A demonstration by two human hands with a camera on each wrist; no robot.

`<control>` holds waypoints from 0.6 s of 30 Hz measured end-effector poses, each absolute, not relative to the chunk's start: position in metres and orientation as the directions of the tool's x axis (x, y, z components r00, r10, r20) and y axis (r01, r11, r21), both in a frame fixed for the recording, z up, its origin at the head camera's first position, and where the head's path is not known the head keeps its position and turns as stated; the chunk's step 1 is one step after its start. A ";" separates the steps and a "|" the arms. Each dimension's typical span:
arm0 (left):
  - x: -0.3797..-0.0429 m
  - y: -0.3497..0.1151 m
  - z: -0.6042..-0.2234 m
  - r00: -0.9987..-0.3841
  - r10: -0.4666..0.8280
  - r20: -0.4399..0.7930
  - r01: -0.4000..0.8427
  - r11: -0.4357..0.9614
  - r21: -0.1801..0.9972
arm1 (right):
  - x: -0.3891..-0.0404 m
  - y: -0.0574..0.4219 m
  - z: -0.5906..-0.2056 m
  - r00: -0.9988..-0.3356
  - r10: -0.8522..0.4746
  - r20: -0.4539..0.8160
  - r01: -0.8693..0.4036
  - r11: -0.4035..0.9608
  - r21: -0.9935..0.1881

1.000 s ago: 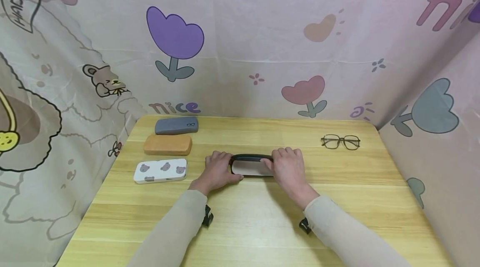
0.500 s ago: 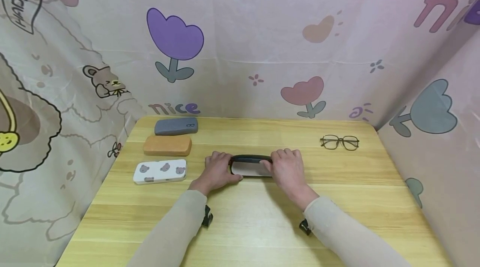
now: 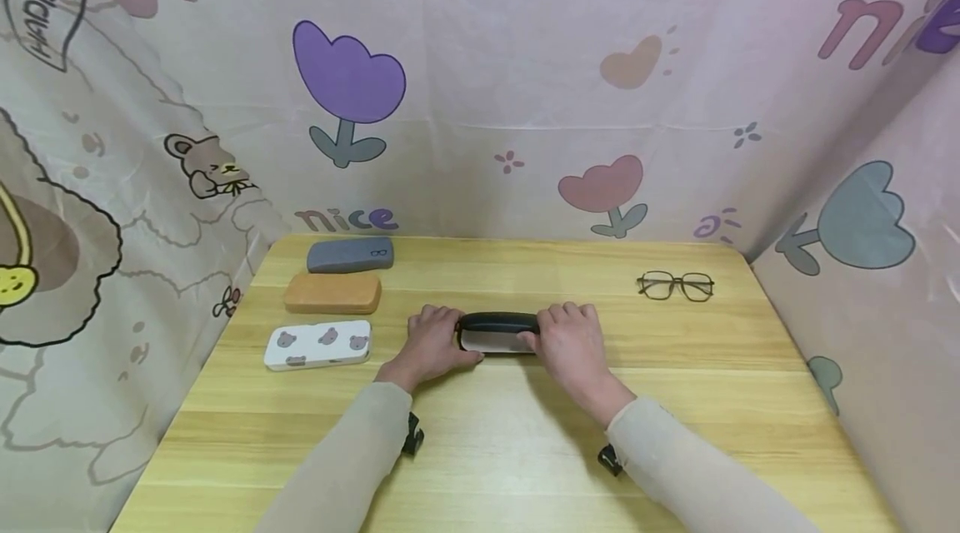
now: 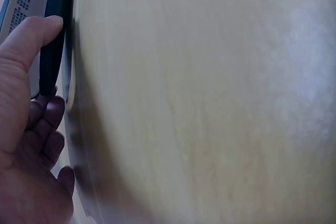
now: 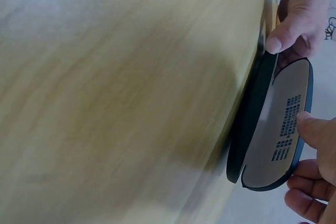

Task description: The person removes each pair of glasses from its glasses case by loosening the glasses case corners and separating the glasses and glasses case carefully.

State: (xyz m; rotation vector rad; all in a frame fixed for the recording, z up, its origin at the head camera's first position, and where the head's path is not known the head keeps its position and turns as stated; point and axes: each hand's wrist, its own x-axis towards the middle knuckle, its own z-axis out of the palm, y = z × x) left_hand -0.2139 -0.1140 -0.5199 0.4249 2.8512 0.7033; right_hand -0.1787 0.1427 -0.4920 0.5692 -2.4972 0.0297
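Observation:
A dark glasses case [image 3: 498,322] stands part open on the table between the two hands, its pale lid lining [image 5: 286,114] marked with small printed text. The left hand [image 3: 431,343] grips the case's left end, its thumb [image 4: 46,27] on the black front edge of the base. At the other end, the right hand [image 3: 573,350] holds the raised lid, with the thumb [image 5: 314,129] against the lining and the fingers behind. The inside of the base is hidden in all views. Black-framed glasses [image 3: 677,286] lie apart to the right, towards the back.
Three more cases sit in a column at the left: a grey-blue one [image 3: 350,255], an orange one [image 3: 332,292] and a white one with bear prints [image 3: 318,345]. The wooden table [image 3: 480,450] ends at a printed curtain [image 3: 465,58] behind.
The case's lid has tipped forward a little towards the base, so more of its dark outside shows and less of the lining. Both hands keep their hold.

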 end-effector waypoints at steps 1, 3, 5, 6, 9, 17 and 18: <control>-0.214 -0.114 -0.520 -0.944 0.314 -0.099 0.231 0.847 0.479 | -0.178 0.143 -0.492 -0.745 -0.393 0.539 -0.406 0.908 0.102; -0.214 -0.114 -0.521 -0.945 0.311 -0.098 0.230 0.848 0.478 | -0.178 0.143 -0.492 -0.746 -0.396 0.536 -0.407 0.907 0.104; -0.214 -0.114 -0.522 -0.947 0.307 -0.091 0.229 0.847 0.479 | -0.177 0.143 -0.493 -0.750 -0.400 0.527 -0.407 0.907 0.110; -0.214 -0.114 -0.522 -0.949 0.304 -0.086 0.228 0.847 0.479 | -0.176 0.143 -0.494 -0.754 -0.405 0.517 -0.406 0.906 0.119; -0.213 -0.114 -0.523 -0.951 0.301 -0.076 0.228 0.845 0.484 | -0.174 0.142 -0.498 -0.766 -0.418 0.488 -0.405 0.904 0.138; -0.211 -0.114 -0.525 -0.955 0.295 -0.037 0.240 0.839 0.488 | -0.168 0.137 -0.505 -0.787 -0.424 0.448 -0.426 0.899 0.103; -0.210 -0.114 -0.525 -0.955 0.294 -0.030 0.243 0.841 0.482 | -0.168 0.136 -0.506 -0.792 -0.432 0.432 -0.433 0.896 0.101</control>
